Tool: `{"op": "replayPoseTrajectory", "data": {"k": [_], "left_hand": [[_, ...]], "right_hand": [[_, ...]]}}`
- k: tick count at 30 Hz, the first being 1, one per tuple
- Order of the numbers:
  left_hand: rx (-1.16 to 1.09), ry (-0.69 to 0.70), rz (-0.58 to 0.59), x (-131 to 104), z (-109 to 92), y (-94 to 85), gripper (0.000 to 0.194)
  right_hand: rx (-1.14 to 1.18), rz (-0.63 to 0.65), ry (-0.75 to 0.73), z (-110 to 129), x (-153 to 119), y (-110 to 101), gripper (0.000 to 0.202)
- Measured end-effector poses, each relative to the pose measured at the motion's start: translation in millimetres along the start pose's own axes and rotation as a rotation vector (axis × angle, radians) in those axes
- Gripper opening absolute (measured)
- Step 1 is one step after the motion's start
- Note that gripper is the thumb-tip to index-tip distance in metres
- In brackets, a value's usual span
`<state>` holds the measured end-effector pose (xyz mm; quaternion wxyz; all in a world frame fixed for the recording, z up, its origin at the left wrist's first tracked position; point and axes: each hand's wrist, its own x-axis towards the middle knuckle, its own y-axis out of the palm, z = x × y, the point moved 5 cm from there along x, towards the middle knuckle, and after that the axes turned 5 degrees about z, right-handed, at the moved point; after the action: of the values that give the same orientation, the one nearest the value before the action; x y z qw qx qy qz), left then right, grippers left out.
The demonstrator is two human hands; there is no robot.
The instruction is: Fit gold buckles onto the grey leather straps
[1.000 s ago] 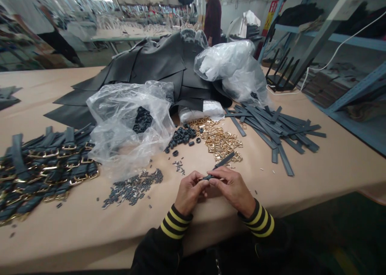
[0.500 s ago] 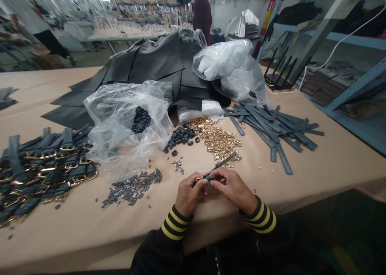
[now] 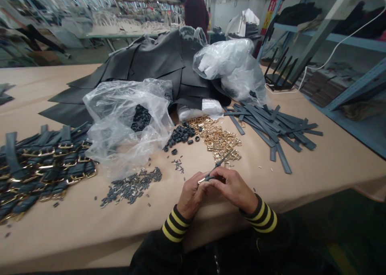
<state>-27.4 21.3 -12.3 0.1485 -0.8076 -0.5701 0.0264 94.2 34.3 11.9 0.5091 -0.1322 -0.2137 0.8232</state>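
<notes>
Before us spreads a broad, tan-covered counter (image 3: 289,190), bearing a loose heap of flat, dark grey, leather-like strips (image 3: 271,124) and a smaller heap of gold-coloured metal buckles (image 3: 221,140). Over its near edge our left hand (image 3: 190,194) and right hand (image 3: 237,186) meet, the fingers of both pinching one narrow, dark grey, leather-like strap (image 3: 223,160) that slants up and away. A small, gold-coloured metal frame (image 3: 201,181) shows at the left fingers. We judge the strap light and bendable, yet stiff enough to keep its line; the metal is probably smooth and slippery. The surest hold seems close beside the frame, leaving the far end free. Our fingers cover the join, so we cannot tell how strap and frame meet. The left hand's lower fingers are hidden, and the strap's far tip blurs against the buckles behind.
</notes>
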Motion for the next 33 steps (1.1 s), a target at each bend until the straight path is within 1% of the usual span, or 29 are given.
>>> {"op": "replayPoseTrajectory", "data": {"k": [2, 4, 7, 9, 10, 11, 12, 13, 14, 16, 18, 20, 22, 25, 28, 30, 33], "left_hand": [[-0.002, -0.013, 0.005, -1.0, 0.2, -0.3, 0.027], [-0.052, -0.037, 0.011, -1.9, 2.6, -0.9, 0.026], [-0.151, -0.102, -0.003, -2.9, 9.9, -3.0, 0.023], [-0.212, -0.152, -0.041, -3.1, 15.5, -5.6, 0.022], [-0.237, -0.176, -0.063, -3.0, 18.0, -6.8, 0.023], [-0.256, -0.196, -0.082, -2.8, 20.0, -7.9, 0.023], [-0.271, -0.213, -0.095, -2.5, 21.4, -8.5, 0.023], [-0.282, -0.226, -0.102, -2.2, 22.3, -8.7, 0.023], [-0.292, -0.237, -0.102, -1.9, 22.7, -8.5, 0.023], [-0.306, -0.250, -0.079, -1.5, 21.9, -7.0, 0.024], [-0.304, -0.260, -0.040, -1.4, 20.1, -4.7, 0.023], [-0.303, -0.273, 0.000, -1.5, 18.3, -2.2, 0.024], [-0.313, -0.288, 0.046, -1.6, 17.4, 0.7, 0.025], [-0.346, -0.296, 0.089, -1.6, 17.6, 4.3, 0.028], [-0.341, -0.287, 0.052, -1.5, 18.4, 3.1, 0.028], [-0.279, -0.280, 0.029, -1.0, 18.1, 1.0, 0.026], [-0.169, -0.250, 0.041, 1.3, 15.2, -1.4, 0.024]], "right_hand": [[-0.064, -0.020, -0.005, 0.6, 0.4, 2.1, 0.005], [-0.110, -0.031, 0.029, -0.4, 0.5, 1.9, 0.008], [-0.144, 0.009, 0.038, 2.3, 0.2, -5.8, 0.015], [-0.153, 0.014, -0.020, 9.1, -0.2, -19.3, 0.013], [-0.171, -0.011, -0.059, 13.3, -0.5, -28.8, 0.012], [-0.212, -0.063, -0.096, 17.3, -0.9, -39.7, 0.013], [-0.275, -0.106, -0.130, 21.0, -1.3, -49.3, 0.018], [-0.351, -0.120, -0.149, 23.3, -1.4, -56.5, 0.023], [-0.427, -0.078, -0.147, 23.3, -0.8, -59.6, 0.026], [-0.543, 0.123, -0.075, 16.4, 0.4, -56.3, 0.024], [-0.569, 0.343, 0.026, 6.0, -1.1, -47.3, 0.028], [-0.500, 0.471, 0.087, -0.7, -3.2, -38.2, 0.030], [-0.364, 0.538, 0.115, -3.2, -4.5, -29.2, 0.026], [-0.221, 0.587, 0.119, -2.7, -4.9, -17.9, 0.023], [-0.219, 0.545, 0.043, 1.9, -3.5, -14.1, 0.024], [-0.230, 0.505, 0.001, 3.9, -3.3, -14.6, 0.024], [-0.192, 0.484, 0.006, 2.3, -5.1, -15.2, 0.024]]}}
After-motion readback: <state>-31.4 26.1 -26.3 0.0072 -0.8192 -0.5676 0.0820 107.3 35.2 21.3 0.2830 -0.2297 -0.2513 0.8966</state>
